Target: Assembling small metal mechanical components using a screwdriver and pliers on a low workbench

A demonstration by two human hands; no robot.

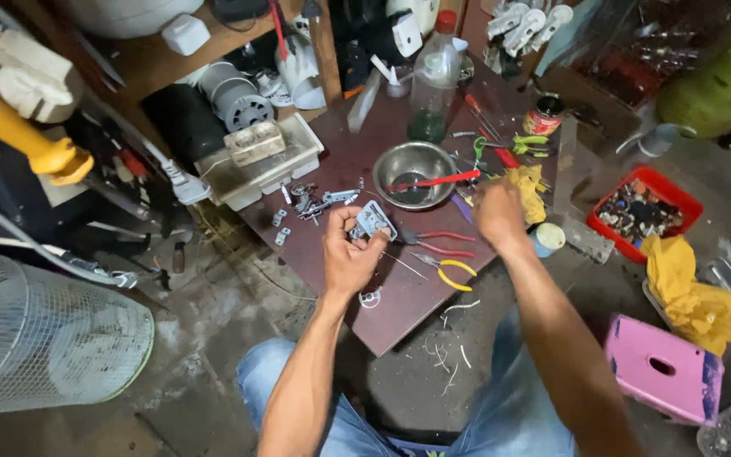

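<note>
One small grey metal part [373, 220] sits pinched in the left hand [350, 256], fingers curled tight on it above the dark bench [399, 296]. The right hand [497, 213] hovers fisted beside one steel bowl [414, 173]; its grip, cannot tell. Two pliers [442, 254] lie between the hands.

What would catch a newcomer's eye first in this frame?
Most likely the left hand at the centre, holding a small grey metal part above the dark low table, with the right hand raised beside the steel bowl. Next come the bright colours: the pink stool at lower right and the yellow cloth just above it.
</note>
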